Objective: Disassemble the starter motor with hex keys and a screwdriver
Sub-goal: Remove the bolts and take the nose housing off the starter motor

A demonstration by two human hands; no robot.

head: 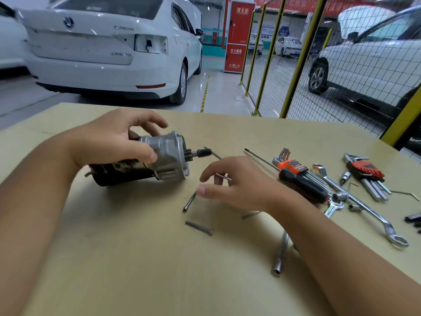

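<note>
**Starter motor held on its side, mid-counter**

Nearest the near edge: a long socket extension [282, 256] lying w/ its open end toward the viewer, then a short dark pin [199, 228] and a slim socket bar [189, 201].

Right hand [239, 185] hovers low over the counter [136, 258], fingers loosely curled, pinching a thin hex key [224, 177] btwn fingertips.

Left hand [114, 140] grips the starter motor [145, 160], thumb on the silver housing, fingers arched over the top. Motor lies on its side left of centre: black cylindrical body at left, cast grey aluminium nose w/ round flange at right, pinion shaft w/ dark tip sticking out rightward.

Toward the right edge: screwdriver [303, 182] w/ black-orange handle, two hex key sets [364, 172] in orange holders, a ring spanner [364, 208], small sockets.

Beyond the far edge: white car [109, 46], yellow mesh fence [296, 58].
</note>
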